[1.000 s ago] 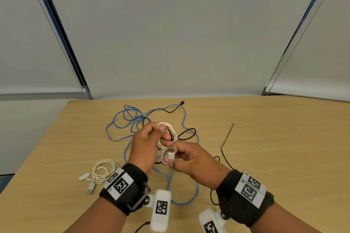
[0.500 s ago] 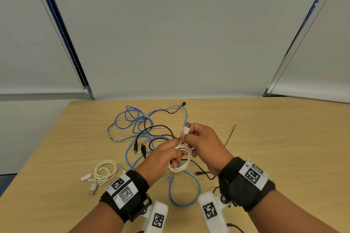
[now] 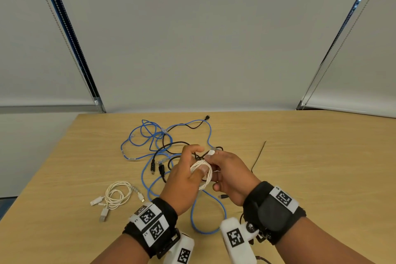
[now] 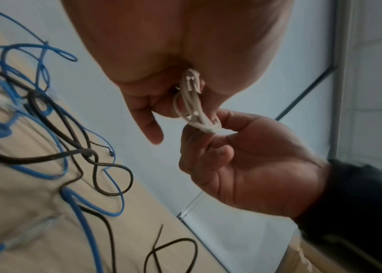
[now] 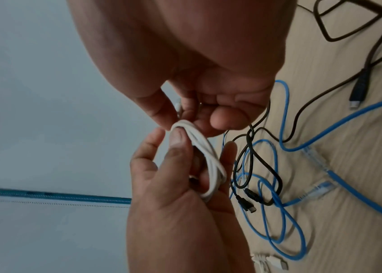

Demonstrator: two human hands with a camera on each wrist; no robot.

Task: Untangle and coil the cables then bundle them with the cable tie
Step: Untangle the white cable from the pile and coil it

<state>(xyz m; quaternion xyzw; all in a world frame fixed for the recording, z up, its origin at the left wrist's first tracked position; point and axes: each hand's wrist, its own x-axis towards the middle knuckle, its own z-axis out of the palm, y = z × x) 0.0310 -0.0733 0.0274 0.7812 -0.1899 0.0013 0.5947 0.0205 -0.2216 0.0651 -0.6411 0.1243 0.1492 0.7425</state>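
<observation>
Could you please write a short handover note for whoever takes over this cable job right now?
Left hand: holds the small white cable coil, thumb through it.
Right hand: pinches that cable's plug end at the coil's top.
On the table: another white coil at left; blue cable and black cables lie tangled; black cable tie at right.
Done: one white cable coiled, a second nearly.
Left: untangle and coil blue and black, then tie the bundle.

Obstacles: tangled blue cable and black cables sprawl mid-table; coiled white cable lies near-left; black cable tie lies to the right. Open passage: bare wood at far right and far-left edge.
</observation>
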